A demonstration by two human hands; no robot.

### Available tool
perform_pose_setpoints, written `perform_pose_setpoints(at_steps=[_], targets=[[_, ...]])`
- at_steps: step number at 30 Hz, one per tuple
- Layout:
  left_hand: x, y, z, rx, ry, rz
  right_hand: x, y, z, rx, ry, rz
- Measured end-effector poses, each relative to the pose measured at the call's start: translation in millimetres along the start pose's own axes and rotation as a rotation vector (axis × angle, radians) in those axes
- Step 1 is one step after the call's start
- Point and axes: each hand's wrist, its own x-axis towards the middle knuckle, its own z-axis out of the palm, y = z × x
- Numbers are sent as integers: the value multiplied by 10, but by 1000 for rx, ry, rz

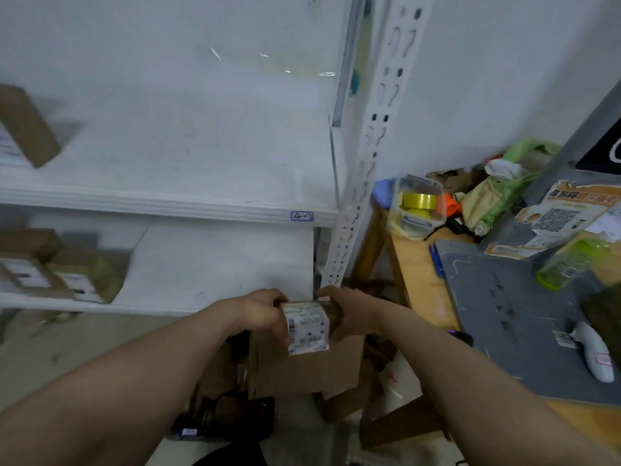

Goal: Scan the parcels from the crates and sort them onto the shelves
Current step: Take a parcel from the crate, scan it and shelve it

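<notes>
**A:** Which step are we on?

**B:** One small parcel (pixel 307 326) is up in both hands. The left hand (pixel 265 311) is curled round its left side and the right hand (pixel 349 314) round its right side. The printed label faces up at the camera. I'd call this the point between picking up and scanning.

**A:** Where is the parcel, exactly?

**B:** Between the two hands, in the air. It's right above an open cardboard box (pixel 302 368) on the floor and just short of the front edge of the lower shelf (pixel 201 264).

**A:** And the scanner?

**B:** A white handheld thing, probably the scanner (pixel 593 354) though it's soft at that edge of the view, lies well off to the right of the right hand. It's on a grey mat (pixel 504 314), and neither hand is touching it.

**A:** So what does the next move call for?

**B:** One hand has to come free. I'd let the left hand take the parcel alone with the label kept upward. The right hand could then let go and reach out right for the scanner.

**A:** Then shelving?

**B:** Yes. Bare board on the lower shelf sits straight ahead of the hands. The other boxes (pixel 84 274) on it are far out past the left hand. The upper shelf (pixel 168 203) is above and beyond both hands, so it would need a lift.
</notes>
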Motion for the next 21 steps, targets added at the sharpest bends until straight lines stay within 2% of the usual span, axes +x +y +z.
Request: perform_pose_setpoints(at_steps=[4, 9, 12, 14, 18, 21], targets=[[-326, -411, -325, 16, 27, 1, 166, -623, 68, -106, -130, -87], [-686, -1002, -651, 44, 173, 15, 383, -1356, 157, -186, -129, -148], [-891, -1426, -863, 27, 258, 1, 554, -1740, 219, -146, -152, -169], [-1071, -1710, -1009, -70, 267, -25, 646, -1993, 281, -87, -164, -189], [-1475, -2222, -1253, -423, 283, -29, 768, -2518, 452, 53, -215, -216], [-1724, -2612, -1401, -554, 281, -47, 847, -2821, 609, 158, -251, -232]])
